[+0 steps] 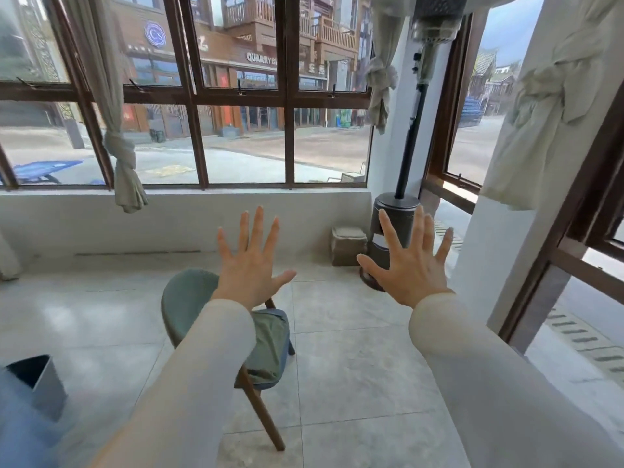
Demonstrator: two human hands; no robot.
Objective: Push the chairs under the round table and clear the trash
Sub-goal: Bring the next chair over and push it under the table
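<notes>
A: Chair location?
B: The chair (187, 298) stands on the tiles, under the left sleeve, backrest to the left
A: Hands?
B: Left hand (251, 265) hovers nearer it; right hand (410, 268) well apart. Both splayed flat, holding nothing

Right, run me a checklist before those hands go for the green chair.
1. Left hand free: ok, fingers spread, holding nothing.
2. Right hand free: ok, fingers spread, holding nothing.
3. Grip on the green chair: not ok, neither hand holds it.
4. Round table in sight as the target: not ok, it is not in this view.
5. Trash located: cannot tell, only a grey bin shows at lower left.
6. Floor around the chair legs: ok, bare tiles; the heater stands apart in the corner.
</notes>
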